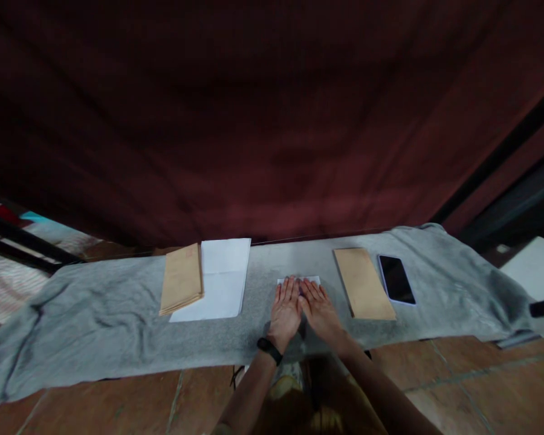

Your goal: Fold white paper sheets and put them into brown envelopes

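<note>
Both my hands lie flat, side by side, on a small folded white paper (pixel 309 280) in the middle of a grey cloth (pixel 118 326) that covers the table. My left hand (pixel 284 309) has its fingers stretched out and together, and a black band sits on its wrist. My right hand (pixel 318 308) is also flat, fingers extended, touching the left hand. Only the paper's far edge shows beyond my fingertips.
To the left lie white sheets (pixel 222 278) with a stack of brown envelopes (pixel 182 278) partly on them. To the right lies a brown envelope (pixel 363 283) and beside it a dark phone (pixel 396 279). A dark red curtain (pixel 272 121) hangs behind the table. Tiled floor lies below.
</note>
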Motion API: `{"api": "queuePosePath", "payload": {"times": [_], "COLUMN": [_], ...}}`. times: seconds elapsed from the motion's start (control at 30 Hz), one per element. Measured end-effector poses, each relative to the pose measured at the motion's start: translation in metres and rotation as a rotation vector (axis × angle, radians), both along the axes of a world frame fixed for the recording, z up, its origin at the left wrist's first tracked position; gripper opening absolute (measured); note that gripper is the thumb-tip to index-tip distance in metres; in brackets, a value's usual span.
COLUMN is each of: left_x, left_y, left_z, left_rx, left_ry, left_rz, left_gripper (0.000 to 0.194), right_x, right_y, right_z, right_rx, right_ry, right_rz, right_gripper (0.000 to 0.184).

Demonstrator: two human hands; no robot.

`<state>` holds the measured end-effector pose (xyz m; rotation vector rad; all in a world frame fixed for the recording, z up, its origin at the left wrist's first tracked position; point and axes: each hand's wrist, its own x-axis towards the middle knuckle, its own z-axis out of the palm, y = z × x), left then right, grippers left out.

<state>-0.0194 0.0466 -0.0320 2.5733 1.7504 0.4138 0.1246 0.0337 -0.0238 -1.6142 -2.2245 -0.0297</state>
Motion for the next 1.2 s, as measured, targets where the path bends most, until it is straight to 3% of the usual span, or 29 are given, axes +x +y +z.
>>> {"api": "queuePosePath", "payload": {"times": [0.2, 0.5, 0.73, 0.83, 1.0, 1.2], "left_x": [-0.001, -0.023, -0.046, -0.051, -0.053, -0.037], "left_y": [0.005, -0.005, -0.011, -0.016, -0.027, -0.027], "left_z": [-0.007, 0.004, 0.009, 0.011, 0.016, 0.019], "left_rx": [-0.02, 0.014, 0.018, 0.02, 0.01, -0.049], "left_ry": [0.022, 0.005, 0.015, 0.037, 0.128, 0.233], "left_rz": [0.013, 0.117, 0.122, 0.084, -0.088, -0.157], "left_gripper": [0.065, 0.058, 0.056, 0.056, 0.049, 0.049], "right_x": [-0.012, 0.022, 0.037, 0.04, 0.04, 0.038], "right_y": [0.011, 0.003, -0.002, -0.003, -0.001, 0.002], "right_z": [-0.009, -0.021, -0.027, -0.03, -0.032, -0.039], "right_rx": [0.013, 0.135, 0.159, 0.154, 0.122, 0.108], "right_ry": [-0.028, -0.028, -0.036, -0.038, -0.02, 0.066], "right_rz": [0.021, -0.09, -0.117, -0.119, -0.123, -0.144], "right_gripper": [0.049, 0.055, 0.056, 0.054, 0.054, 0.053]}}
